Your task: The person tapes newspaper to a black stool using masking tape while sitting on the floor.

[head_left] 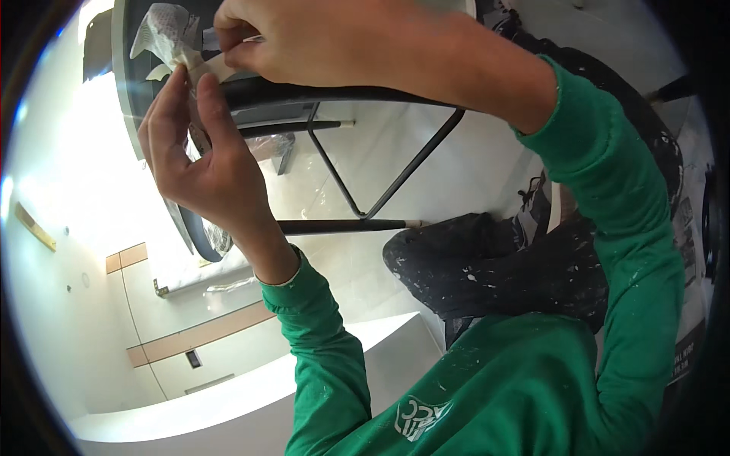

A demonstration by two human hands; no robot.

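Observation:
At the upper left, both hands are close together over a dark piece of furniture with black legs, apparently a chair (pixel 357 94). A pale strip (pixel 216 70), which looks like tape, runs between my hands. My left hand (pixel 201 163) pinches its near end between thumb and forefinger, the other fingers curled behind. My right hand (pixel 312 42) reaches in from the right, thumb and fingers closed on the strip's other side. Just beyond the left fingertips is a crumpled white textured wrap (pixel 163 36). What lies inside the left palm is mostly hidden.
A bent black metal rod (pixel 411 166) and a black leg (pixel 342 226) with a pale tip extend below the hands. My paint-spattered dark trouser leg (pixel 502 266) is close on the right. Clear plastic (pixel 274 144) lies behind the legs. A white ledge (pixel 251 395) borders the lower left.

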